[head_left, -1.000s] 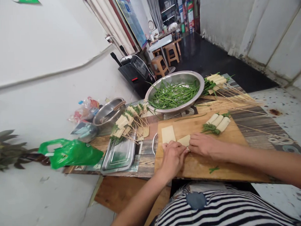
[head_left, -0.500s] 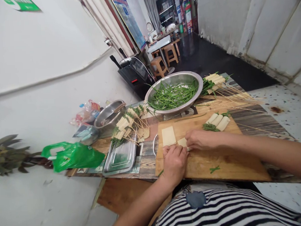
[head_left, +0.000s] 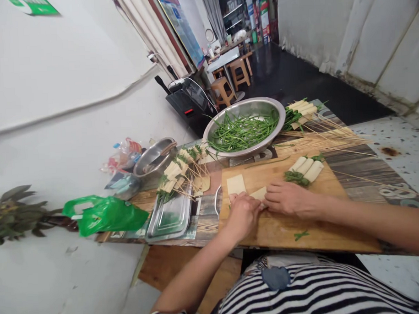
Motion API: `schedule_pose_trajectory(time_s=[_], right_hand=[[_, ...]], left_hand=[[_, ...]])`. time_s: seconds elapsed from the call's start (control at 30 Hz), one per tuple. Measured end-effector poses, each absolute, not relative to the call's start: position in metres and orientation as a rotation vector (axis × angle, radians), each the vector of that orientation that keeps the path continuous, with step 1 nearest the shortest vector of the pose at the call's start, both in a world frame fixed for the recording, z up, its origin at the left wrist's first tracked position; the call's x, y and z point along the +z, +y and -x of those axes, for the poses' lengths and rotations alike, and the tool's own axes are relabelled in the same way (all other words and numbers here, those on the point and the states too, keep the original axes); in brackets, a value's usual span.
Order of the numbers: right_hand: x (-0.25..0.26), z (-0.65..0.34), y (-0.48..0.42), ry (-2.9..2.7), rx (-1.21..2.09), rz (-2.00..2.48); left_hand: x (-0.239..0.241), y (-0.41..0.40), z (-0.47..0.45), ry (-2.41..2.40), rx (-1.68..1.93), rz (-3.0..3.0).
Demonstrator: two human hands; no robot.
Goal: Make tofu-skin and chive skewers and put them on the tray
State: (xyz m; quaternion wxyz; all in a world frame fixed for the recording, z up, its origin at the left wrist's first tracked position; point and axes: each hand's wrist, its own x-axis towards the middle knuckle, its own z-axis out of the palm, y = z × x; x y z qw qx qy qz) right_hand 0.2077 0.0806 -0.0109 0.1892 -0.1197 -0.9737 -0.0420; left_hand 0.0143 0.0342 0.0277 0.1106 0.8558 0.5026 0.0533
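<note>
Both hands are together over a wooden cutting board (head_left: pixel 322 226). My left hand (head_left: pixel 244 215) has its fingers closed on the near edge of a pale tofu sheet (head_left: pixel 258 194). From the other side, my right hand (head_left: pixel 288 199) grips the same sheet, fingers bent and close to the left fingertips. Whatever lies under the fingers is hidden. Just beyond my left hand, a second flat tofu sheet (head_left: pixel 235 184) lies on the board. Finished tofu rolls (head_left: pixel 304 169) with greens at their ends rest side by side beyond my right hand.
A steel bowl (head_left: pixel 280 120) of long green chives stands behind the board. Skewered rolls (head_left: pixel 177 169) lie across a metal tray (head_left: pixel 169 227) at the left; more skewered rolls (head_left: pixel 302 110) sit at the back right, beside bare bamboo skewers (head_left: pixel 336 148). A green plastic bag (head_left: pixel 111 216) is far left.
My right hand has turned and flattened, its fingers now lying further over the tofu sheet. My left hand has shifted slightly towards it. The view has moved a little.
</note>
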Motion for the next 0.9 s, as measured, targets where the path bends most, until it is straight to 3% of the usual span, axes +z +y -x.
schedule_pose_trajectory(time_s=[0.53, 0.9], right_hand=[[-0.001, -0.202, 0.085, -2.719, 0.311, 0.597], [-0.002, -0.209, 0.090, -2.725, 0.061, 0.428]], left_hand=[[0.007, 0.006, -0.017, 1.605, 0.370, -2.863], [0.016, 0.029, -0.013, 1.592, 0.311, -2.554]])
